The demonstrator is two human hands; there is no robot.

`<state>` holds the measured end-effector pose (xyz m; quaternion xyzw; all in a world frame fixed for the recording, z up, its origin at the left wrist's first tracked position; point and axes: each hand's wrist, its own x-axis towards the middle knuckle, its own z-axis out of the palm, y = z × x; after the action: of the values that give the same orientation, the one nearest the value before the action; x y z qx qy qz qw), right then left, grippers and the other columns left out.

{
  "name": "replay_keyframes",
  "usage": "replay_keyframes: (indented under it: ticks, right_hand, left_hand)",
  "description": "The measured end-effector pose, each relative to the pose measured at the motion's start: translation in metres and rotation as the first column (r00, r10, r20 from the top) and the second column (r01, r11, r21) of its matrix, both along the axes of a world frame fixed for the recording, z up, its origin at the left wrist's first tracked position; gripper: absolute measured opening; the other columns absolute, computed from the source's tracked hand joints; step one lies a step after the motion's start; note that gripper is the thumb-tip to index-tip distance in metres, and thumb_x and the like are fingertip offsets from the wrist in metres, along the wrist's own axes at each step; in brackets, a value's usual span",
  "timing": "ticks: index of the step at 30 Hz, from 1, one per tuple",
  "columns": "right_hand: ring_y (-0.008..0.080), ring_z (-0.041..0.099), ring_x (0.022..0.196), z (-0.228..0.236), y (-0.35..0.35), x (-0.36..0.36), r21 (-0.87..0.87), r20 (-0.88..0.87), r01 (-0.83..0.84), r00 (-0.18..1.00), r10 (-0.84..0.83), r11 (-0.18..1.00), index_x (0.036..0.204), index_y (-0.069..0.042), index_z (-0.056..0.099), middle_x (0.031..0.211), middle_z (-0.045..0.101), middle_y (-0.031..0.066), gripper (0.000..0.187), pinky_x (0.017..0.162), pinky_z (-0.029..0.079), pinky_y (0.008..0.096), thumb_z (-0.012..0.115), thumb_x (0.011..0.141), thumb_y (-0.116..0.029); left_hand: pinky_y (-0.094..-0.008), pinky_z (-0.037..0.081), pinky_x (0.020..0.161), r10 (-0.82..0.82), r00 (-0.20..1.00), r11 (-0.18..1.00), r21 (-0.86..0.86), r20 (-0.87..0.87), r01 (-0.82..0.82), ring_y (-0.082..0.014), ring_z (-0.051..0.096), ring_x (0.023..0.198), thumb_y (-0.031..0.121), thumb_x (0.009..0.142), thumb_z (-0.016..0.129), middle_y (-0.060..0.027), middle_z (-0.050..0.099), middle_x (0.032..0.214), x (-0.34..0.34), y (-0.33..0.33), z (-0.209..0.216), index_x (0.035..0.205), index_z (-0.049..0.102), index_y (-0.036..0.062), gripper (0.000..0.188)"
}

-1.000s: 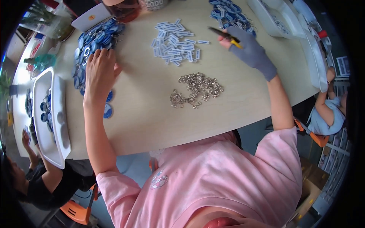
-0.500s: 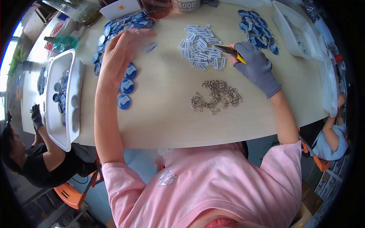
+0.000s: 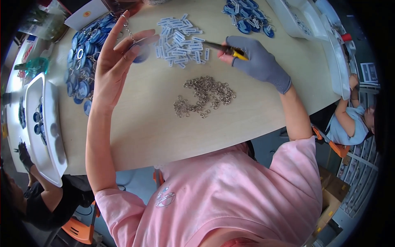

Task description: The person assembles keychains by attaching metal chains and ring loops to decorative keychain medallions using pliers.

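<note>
Blue keychain [image 3: 141,54] is up in the left hand [image 3: 109,68], off the tabletop [image 3: 144,138]. Its ring sits at the index fingertip, chain runs down from there, round disc hangs at the thumb tip. Left hand is part open: index raised, other fingers loosely spread, thumb on the disc. Disc and nearby fingers are blurred, so can't tell exactly which fingers pinch it.

Right hand [image 3: 258,61], in a grey glove with bare fingertips, is wrapped around yellow-handled pliers [image 3: 231,51]. Pliers point left, toward the keychain but well apart from it. Can't tell how far their jaws are open. Tips reach the right edge of the white tags [image 3: 181,46]; contact unclear.

White tags lie in a loose pile between the hands. Small metal rings [image 3: 205,94] are heaped nearer the body, also between the hands. Big keychain pile [image 3: 84,61] sits just left of the left hand; smaller keychain cluster [image 3: 247,18] is beyond the right hand.

Farther out: white tray [image 3: 53,133] with blue discs, left of the left forearm; second white tray [image 3: 284,22] beyond and right of the right hand. Co-worker's dark-gloved hand [image 3: 25,156] is past the left tray.
</note>
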<state>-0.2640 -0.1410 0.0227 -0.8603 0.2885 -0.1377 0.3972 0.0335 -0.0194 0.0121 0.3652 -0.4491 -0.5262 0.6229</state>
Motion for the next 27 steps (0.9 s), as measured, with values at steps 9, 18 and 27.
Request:
replay_keyframes:
  ticks: [9, 18, 27]
  right_hand:
    - [0.0315, 0.061, 0.08, -0.005, 0.052, -0.002, -0.329, -0.037, -0.153, 0.988, 0.149, 0.932, 0.095, -0.002, 0.064, 0.087, 0.063, 0.0121, 0.029, 0.071, 0.049, 0.0391, 0.076, 0.077, -0.02]
    - [0.0308, 0.062, 0.076, 0.004, 0.061, -0.008, -0.353, -0.056, -0.047, 0.998, 0.029, 0.934, 0.092, -0.001, 0.062, 0.084, 0.063, 0.0125, 0.024, 0.067, 0.049, 0.0381, 0.077, 0.076, -0.013]
    - [0.0304, 0.058, 0.071, 0.012, 0.09, -0.025, -0.279, -0.032, 0.024, 0.999, -0.034, 0.96, 0.092, -0.001, 0.061, 0.081, 0.06, 0.0117, 0.025, 0.066, 0.047, 0.0381, 0.077, 0.075, -0.01]
  left_hand:
    - [-0.0301, 0.049, 0.093, 0.144, 0.892, 0.964, -0.266, 0.428, -0.028, -0.0187, 0.063, 0.109, -0.008, 0.094, 0.052, -0.0144, 0.065, 0.122, -0.006, -0.004, -0.024, 0.149, 0.031, 0.0068, 0.061]
    - [-0.0277, 0.051, 0.085, 0.17, 0.926, 0.975, -0.197, 0.338, -0.107, -0.0106, 0.061, 0.096, -0.008, 0.091, 0.055, -0.0118, 0.061, 0.129, -0.018, 0.004, -0.025, 0.145, 0.038, 0.0048, 0.058]
    - [-0.0247, 0.051, 0.09, 0.166, 0.921, 0.98, -0.16, 0.353, -0.116, -0.0073, 0.057, 0.095, -0.012, 0.09, 0.058, -0.0049, 0.054, 0.122, -0.007, 0.004, -0.027, 0.145, 0.043, 0.0079, 0.06]
